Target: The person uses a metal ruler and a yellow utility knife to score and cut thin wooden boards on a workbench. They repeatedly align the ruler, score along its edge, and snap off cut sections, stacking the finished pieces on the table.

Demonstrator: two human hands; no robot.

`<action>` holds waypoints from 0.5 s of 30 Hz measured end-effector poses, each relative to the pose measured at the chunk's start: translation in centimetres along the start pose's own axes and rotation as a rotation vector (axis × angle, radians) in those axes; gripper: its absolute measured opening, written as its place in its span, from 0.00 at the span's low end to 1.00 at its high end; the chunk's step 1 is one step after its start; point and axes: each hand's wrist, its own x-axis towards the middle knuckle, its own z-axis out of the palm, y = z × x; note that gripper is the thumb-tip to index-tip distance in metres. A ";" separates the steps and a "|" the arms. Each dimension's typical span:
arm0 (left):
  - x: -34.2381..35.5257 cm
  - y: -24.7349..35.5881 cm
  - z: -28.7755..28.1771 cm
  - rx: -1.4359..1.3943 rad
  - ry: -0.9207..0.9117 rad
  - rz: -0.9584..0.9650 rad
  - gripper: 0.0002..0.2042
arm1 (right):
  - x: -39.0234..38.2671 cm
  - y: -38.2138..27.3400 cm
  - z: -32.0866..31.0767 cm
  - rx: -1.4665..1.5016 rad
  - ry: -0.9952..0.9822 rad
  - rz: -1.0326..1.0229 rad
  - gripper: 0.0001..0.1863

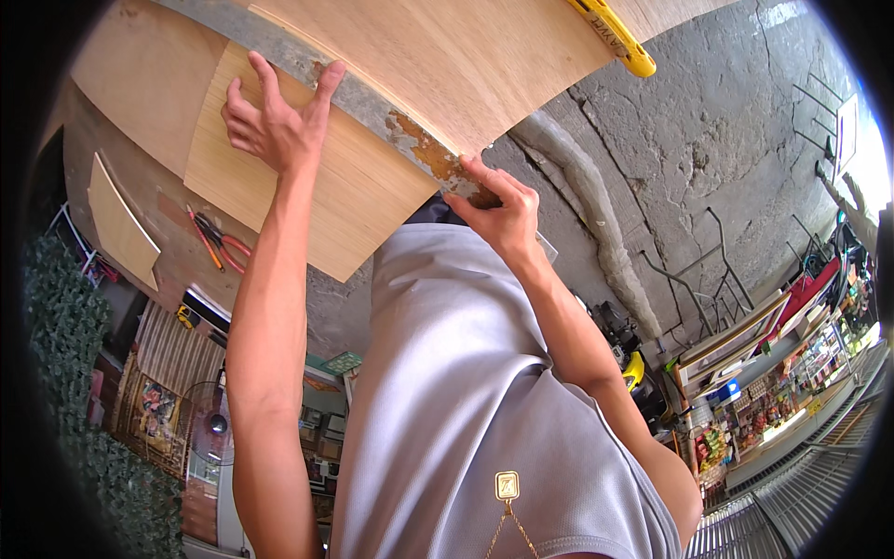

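A long, rust-patched metal straightedge (389,119) lies diagonally across plywood, along a light wooden strip or sheet edge. My left hand (284,116) rests at its upper-left stretch, thumb and index finger spread, other fingers bent. My right hand (494,200) grips the straightedge's lower-right end between thumb and fingers, at the sheet's corner. A lighter plywood piece (363,205) shows beneath the bar. A long yellow tool (615,37) lies on the upper sheet (466,51). Red-handled pliers and another orange-handled tool (219,238) sit on a brown board left of my left forearm.
A small plywood offcut (121,224) lies at far left beside green foliage (65,326). To the right are cracked concrete floor (670,149), a long pale pipe-like ridge (587,214), metal racks (708,279), stacked boards and clutter (782,326). A fan (209,424) stands lower left.
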 end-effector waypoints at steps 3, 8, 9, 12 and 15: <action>0.0 0.0 0.0 0.002 -0.002 0.003 0.56 | -0.1 -0.2 0.3 -0.079 0.052 -0.047 0.29; 0.1 -0.2 0.1 0.019 0.014 0.015 0.56 | -0.2 -0.4 0.6 -0.132 0.096 -0.070 0.28; 0.0 -0.1 0.1 0.016 0.012 0.015 0.56 | -0.1 -0.4 0.6 -0.142 0.101 -0.080 0.28; 0.0 0.0 0.1 0.009 0.013 0.017 0.55 | -0.1 -0.5 0.6 -0.146 0.119 -0.099 0.27; 0.0 -0.2 0.3 0.008 0.025 0.021 0.55 | -0.2 -0.3 0.8 -0.109 0.131 -0.098 0.27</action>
